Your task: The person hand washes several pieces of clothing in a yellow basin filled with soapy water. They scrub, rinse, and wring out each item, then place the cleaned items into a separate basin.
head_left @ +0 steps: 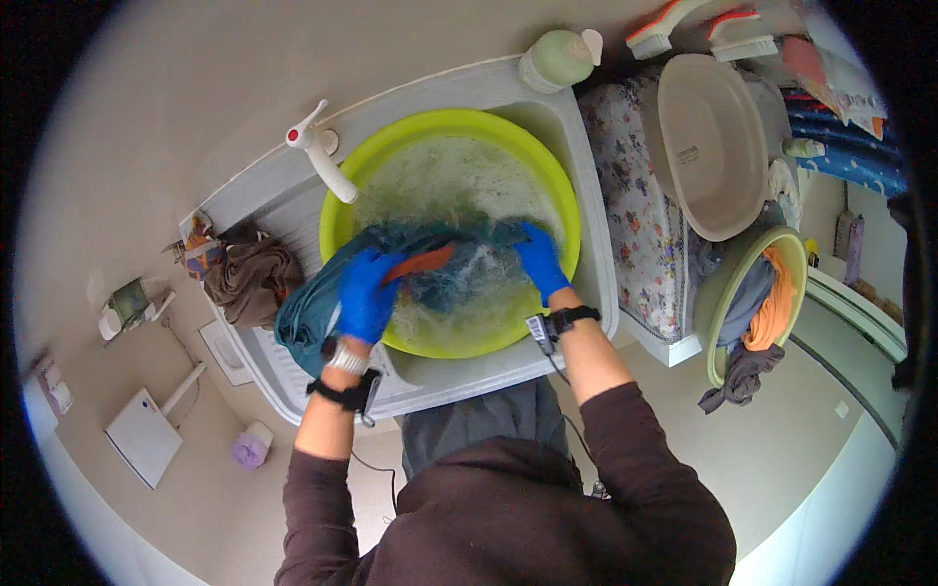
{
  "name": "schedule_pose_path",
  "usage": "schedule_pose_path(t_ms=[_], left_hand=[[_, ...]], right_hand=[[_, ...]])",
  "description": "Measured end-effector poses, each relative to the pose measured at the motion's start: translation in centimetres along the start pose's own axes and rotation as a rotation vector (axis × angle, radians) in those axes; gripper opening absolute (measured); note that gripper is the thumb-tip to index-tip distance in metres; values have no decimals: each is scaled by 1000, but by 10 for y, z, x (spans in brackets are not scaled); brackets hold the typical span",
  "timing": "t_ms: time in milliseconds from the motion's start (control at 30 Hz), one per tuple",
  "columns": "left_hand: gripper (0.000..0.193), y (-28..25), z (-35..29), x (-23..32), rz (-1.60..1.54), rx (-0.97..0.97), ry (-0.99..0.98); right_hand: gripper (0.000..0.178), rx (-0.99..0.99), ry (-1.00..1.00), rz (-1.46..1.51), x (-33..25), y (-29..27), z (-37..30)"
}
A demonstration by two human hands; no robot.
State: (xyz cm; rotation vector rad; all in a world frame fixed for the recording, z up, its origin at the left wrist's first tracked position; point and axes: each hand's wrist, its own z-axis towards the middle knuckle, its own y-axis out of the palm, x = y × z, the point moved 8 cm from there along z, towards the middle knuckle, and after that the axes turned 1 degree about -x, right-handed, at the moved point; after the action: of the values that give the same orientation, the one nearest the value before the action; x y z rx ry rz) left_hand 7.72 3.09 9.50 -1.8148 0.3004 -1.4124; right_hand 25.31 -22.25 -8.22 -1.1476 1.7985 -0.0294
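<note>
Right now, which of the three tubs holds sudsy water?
The round lime-green tub in the sink; the beige oval tub shows a bare bottom, and the pale-green tub holds clothes with no suds showing.

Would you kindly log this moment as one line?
left hand: holding teal cloth; right hand: touching cloth; cloth: partly in lime basin

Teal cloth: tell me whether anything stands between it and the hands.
Nothing visible except the blue gloves. The left hand grips the teal cloth; the right hand is at it over the basin, its grip unclear.
</note>
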Motion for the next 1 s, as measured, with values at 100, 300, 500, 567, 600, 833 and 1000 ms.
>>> schedule_pose_path(t_ms=[100, 300, 500, 567, 600, 833, 1000], left_hand=[[30, -43, -35, -16, -131, 63, -120], [28, -47, -38, -16, 113, 35, -166], [43, -4, -8, 69, -78, 109, 30], [42, 21, -3, 82, -404, 20, -104], [42, 34, -4, 84, -563, -60, -203], [33, 22, -1, 91, -461, 193, -127], [19, 19, -1, 93, -344, 143, -86]], right_hand=[[38, -114, -149, 84, -44, -28, -18], [29, -385, -34, 646, -114, -28, -54], [31, -458, 0, 833, -152, -11, -70], [32, -429, -179, 578, -168, -17, -73], [32, -480, -94, 661, -168, -13, -74], [35, -665, 181, 859, -175, -10, -83], [46, -689, -51, 587, -185, -14, -89]])
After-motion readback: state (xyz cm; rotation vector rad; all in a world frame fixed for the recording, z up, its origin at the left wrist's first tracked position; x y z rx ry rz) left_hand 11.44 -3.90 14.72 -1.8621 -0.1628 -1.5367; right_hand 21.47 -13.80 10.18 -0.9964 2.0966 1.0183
